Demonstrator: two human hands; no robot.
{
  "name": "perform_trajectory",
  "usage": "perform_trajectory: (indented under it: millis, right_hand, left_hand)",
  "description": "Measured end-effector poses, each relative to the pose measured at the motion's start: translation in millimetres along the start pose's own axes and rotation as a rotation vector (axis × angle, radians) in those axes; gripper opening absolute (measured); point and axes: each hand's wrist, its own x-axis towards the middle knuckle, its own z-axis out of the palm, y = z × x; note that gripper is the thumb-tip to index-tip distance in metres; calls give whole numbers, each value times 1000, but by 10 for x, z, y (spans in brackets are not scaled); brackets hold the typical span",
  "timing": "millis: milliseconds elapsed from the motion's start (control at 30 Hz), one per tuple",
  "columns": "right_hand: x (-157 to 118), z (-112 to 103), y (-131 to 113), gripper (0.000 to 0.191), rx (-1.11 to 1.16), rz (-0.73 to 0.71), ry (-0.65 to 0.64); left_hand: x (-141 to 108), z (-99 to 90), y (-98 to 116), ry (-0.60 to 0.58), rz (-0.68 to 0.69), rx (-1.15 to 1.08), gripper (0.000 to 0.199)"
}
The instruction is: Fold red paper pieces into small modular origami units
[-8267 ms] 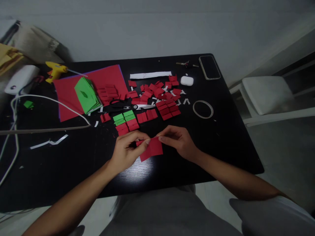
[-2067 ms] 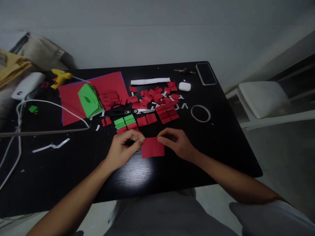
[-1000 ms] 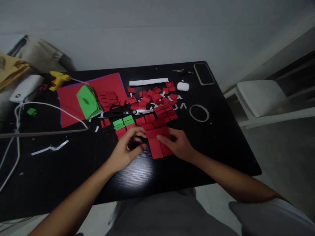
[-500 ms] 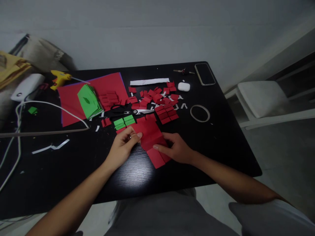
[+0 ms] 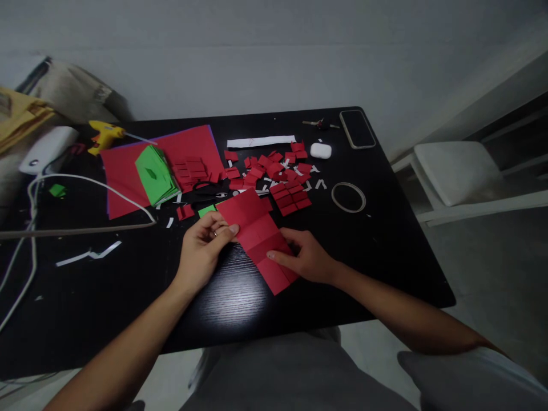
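Note:
A creased sheet of red paper (image 5: 257, 231) is held between my hands above the front of the black table. My left hand (image 5: 203, 242) pinches its left edge, thumb on top. My right hand (image 5: 303, 257) grips the right edge, with the thumb lying on the paper's face and the fingers underneath. Just beyond the sheet lie small folded red paper pieces (image 5: 290, 197) and a partly covered green piece (image 5: 206, 211). The scissors (image 5: 208, 193) lie behind the sheet, their blades mostly hidden by it.
Green papers (image 5: 154, 177) rest on a large red sheet (image 5: 124, 182) at left, near a yellow glue gun (image 5: 105, 136). A white cable (image 5: 98, 185) crosses the left side. At right are a phone (image 5: 357, 129), a white case (image 5: 321, 150), keys (image 5: 321, 124) and a ring-shaped coil (image 5: 348, 197).
My left hand has moved slightly left and toward me, and the red sheet is opened out flatter. It now covers more of the green piece and scissor blades. My right hand stays nearly still.

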Motion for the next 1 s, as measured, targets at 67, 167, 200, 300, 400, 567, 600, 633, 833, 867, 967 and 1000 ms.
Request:
perform_trajectory:
  millis: [67,167,200,300,400,567,600,633,833,867,967,1000]
  right_hand:
    - [-2,3,-1,18,17,8,-5]
    - [-5,11,14,18,52,17,-19]
    - [-6,12,21,19,61,17,-23]
    - [-12,12,35,21,72,8,-26]
    - [-18,7,30,26,99,18,-21]
    - [-8,10,11,31,240,25,26]
    - [-3,12,12,29,273,20,41]
    - [1,14,13,26,301,17,55]
    - [-2,10,-4,23,346,26,39]
    - [-6,8,-16,24,337,34,28]
    - [-13,4,-49,26,314,54,13]
    - [-13,5,-54,27,311,58,13]
  left_hand:
    - [3,2,3,6,23,17,19]
    - [1,12,14,16,36,51,19]
    - [-1,17,19,15,34,56,19]
    - [-2,29,30,4,27,51,21]
    - [2,39,34,-1,18,63,23]
    - [-3,43,27,-7,-2,96,26]
    - [-7,42,27,-18,-5,93,26]
    - [-10,42,27,-28,-6,91,25]
    - [-8,30,25,-1,4,87,20]
    - [-4,25,20,4,6,80,21]
    - [-1,14,6,7,-24,76,24]
    - [-4,15,5,3,-38,83,27]
